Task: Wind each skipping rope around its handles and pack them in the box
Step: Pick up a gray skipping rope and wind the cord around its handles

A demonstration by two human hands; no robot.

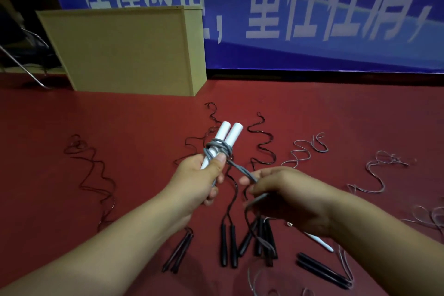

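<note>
Left hand (201, 175) grips a pair of white handles (227, 136) side by side, fingers curled round their lower part, thumb pressed on the front; handle tops point up & away. Grey rope (217, 148) is looped round the handles just above the thumb, a few turns. From there the rope runs down-right to the right hand (286, 196), which pinches it btwn thumb & fingertips, other fingers curled; a further length hangs below that hand toward the floor. Both hands held above the red floor (120, 127), apart, w/ the rope taut btwn them. Under the hands: several black-handled ropes (228, 245) lying on the floor, handles near the person, thin dark cords snaking away. Another black pair (179, 252) lies to the left, one more (322, 271) lower right. A white handle (319, 241) shows partly under the right wrist. Pale cords (305, 151) lie tangled to the right. Beige box (129, 48) stands on the floor far left, against a blue banner (312, 7) w/ white characters. Metal chair leg (21, 62) at far left edge.
</note>
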